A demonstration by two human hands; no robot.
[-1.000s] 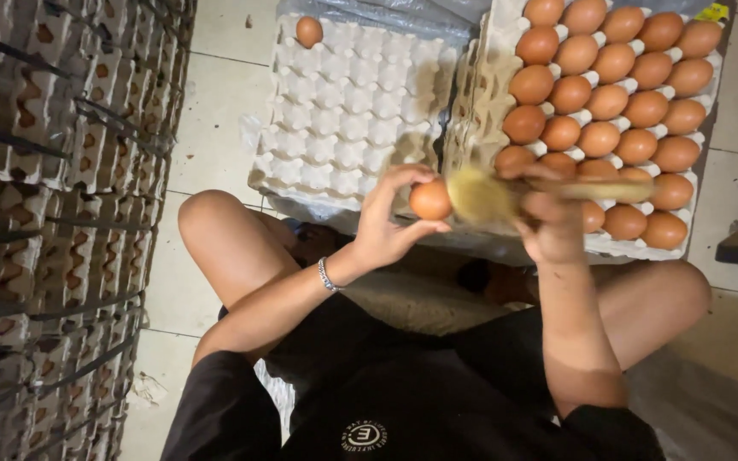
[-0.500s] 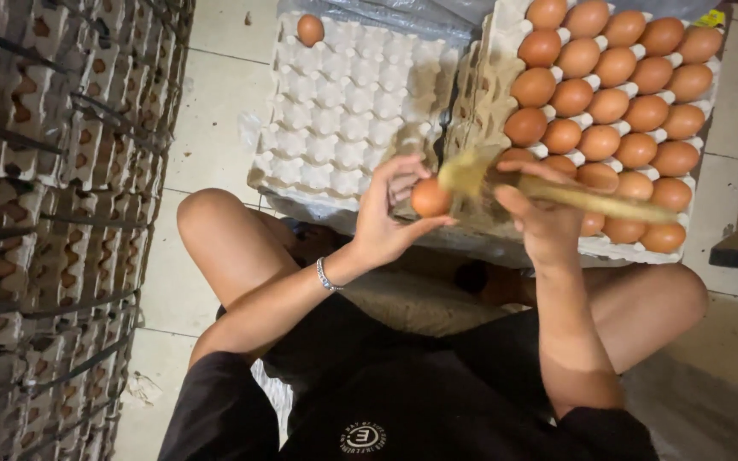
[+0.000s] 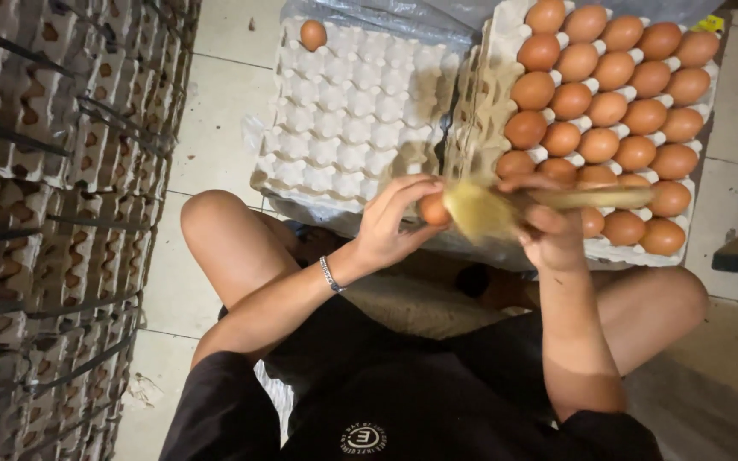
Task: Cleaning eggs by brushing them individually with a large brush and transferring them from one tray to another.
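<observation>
My left hand (image 3: 393, 220) holds a brown egg (image 3: 433, 208) by the fingertips in front of me, above my lap. My right hand (image 3: 547, 232) grips a brush (image 3: 557, 201) with a pale wooden handle; its yellowish bristles, blurred by motion, are against the egg. Behind the hands, a tray (image 3: 490, 102) on the right is nearly full of brown eggs (image 3: 608, 107). To its left lies a white egg tray (image 3: 352, 119) with a single brown egg (image 3: 313, 35) in its far corner.
Tall stacks of empty grey egg cartons (image 3: 53, 213), bound with dark straps, fill the left side. I sit on a tiled floor (image 3: 215, 128) with knees apart. A clear plastic sheet (image 3: 369, 17) lies under the trays.
The brush has swept across the egg, up and back down, in my right hand. My left hand has kept the egg in about the same place.
</observation>
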